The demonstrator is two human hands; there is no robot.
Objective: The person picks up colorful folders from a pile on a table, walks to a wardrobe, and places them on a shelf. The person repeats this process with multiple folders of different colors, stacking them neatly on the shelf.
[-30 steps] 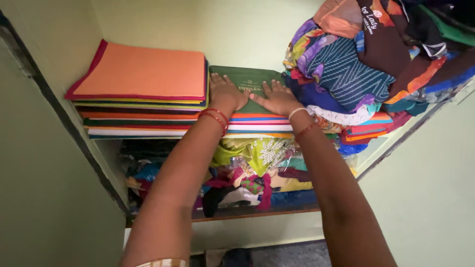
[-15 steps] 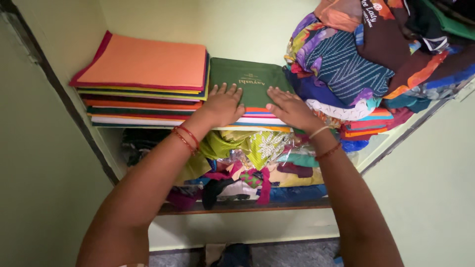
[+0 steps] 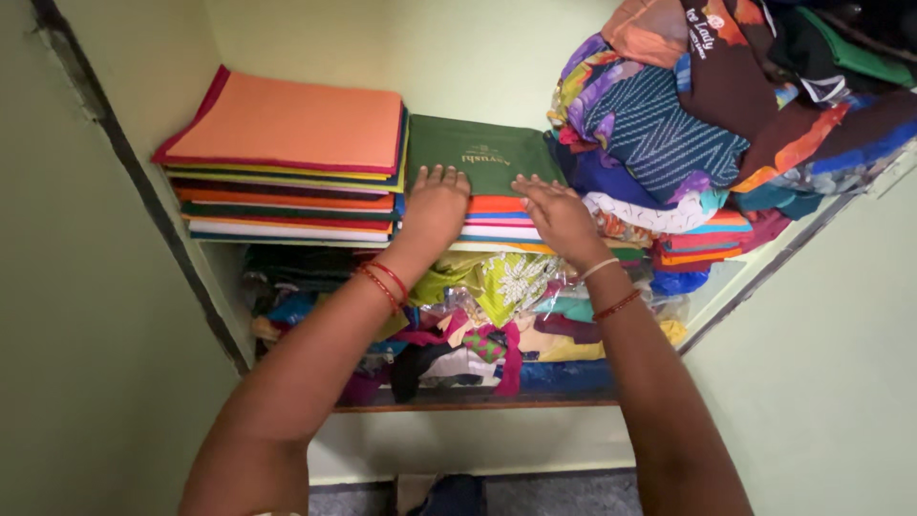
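Place: a home clothes cupboard built into pale green walls.
Upper shelf point(image 3: 287, 241): neat stacks of flat folded cloth packets point(image 3: 287, 143) at the left, a loose heap of patterned garments point(image 3: 688, 124) at the right.
Lower shelf point(image 3: 478, 399): crammed with crumpled, colourful clothing point(image 3: 497, 315).

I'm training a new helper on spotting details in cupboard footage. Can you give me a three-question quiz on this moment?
1. True or false: both hands rest on the dark green folder.
2. What colour tops the stack left of it?
3. The loose heap of clothes lies: A left, B right, C below the hands only.

Key:
1. True: left hand and right hand lie on the dark green folder.
2. Orange, on the left stack.
3. B, the heap of clothes.
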